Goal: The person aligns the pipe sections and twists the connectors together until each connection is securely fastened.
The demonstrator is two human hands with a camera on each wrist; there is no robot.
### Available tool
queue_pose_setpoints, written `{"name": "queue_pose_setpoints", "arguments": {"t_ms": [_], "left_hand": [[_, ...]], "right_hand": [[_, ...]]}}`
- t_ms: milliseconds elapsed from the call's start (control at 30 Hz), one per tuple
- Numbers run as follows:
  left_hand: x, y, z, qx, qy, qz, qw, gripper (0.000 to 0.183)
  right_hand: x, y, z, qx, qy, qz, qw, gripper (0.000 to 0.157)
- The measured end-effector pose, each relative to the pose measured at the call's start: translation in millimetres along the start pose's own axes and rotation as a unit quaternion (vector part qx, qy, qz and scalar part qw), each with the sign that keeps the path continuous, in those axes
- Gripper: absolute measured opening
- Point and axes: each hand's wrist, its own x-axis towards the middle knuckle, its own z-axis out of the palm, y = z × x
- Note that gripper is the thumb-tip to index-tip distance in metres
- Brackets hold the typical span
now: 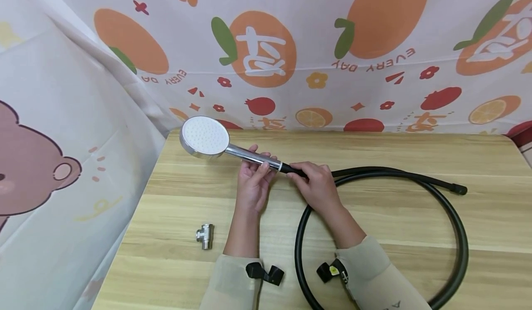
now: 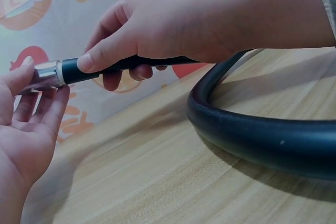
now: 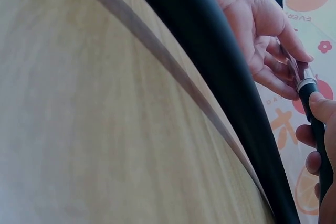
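Observation:
A chrome shower head (image 1: 205,136) with a white round spray face is held up over the table's back left part. My left hand (image 1: 255,183) grips the lower end of its handle (image 1: 249,154), thumb on top and fingers beneath. Close beside it, my right hand (image 1: 317,185) holds the black end of a shower hose (image 2: 73,72). Hose end and handle meet in line, with a pale ring (image 2: 60,73) showing at the joint. How tightly they are joined I cannot tell. The rest of the black hose (image 1: 461,240) curves in a big loop on the right.
A small chrome tee fitting (image 1: 205,236) lies on the wooden table (image 1: 166,264) left of my left forearm. The hose's other end (image 1: 459,189) points right near the back. A fruit-print cloth (image 1: 316,33) hangs behind the table's far edge.

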Motion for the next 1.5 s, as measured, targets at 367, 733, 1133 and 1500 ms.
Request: {"name": "queue_pose_setpoints", "arguments": {"t_ms": [367, 733, 1133, 1500], "left_hand": [[0.0, -1.9, -2.3, -0.006, -0.011, 0.006, 0.9999, 0.049], [-0.7, -1.4, -1.0, -0.004, -0.012, 0.003, 0.9999, 0.048], [-0.6, -1.1, -3.5, 0.003, -0.012, 0.004, 0.9999, 0.051], [-1.3, -2.1, -2.0, -0.010, -0.008, 0.000, 0.9999, 0.048]], "right_hand": [[-0.2, -0.1, -0.2, -0.002, 0.000, -0.008, 1.000, 0.025], [-0.3, -0.2, -0.2, 0.003, 0.004, -0.005, 1.000, 0.025], [-0.1, -1.1, -1.5, 0.000, -0.004, -0.007, 1.000, 0.025], [-1.8, -0.1, 0.7, -0.004, 0.009, -0.009, 1.000, 0.030]]}}
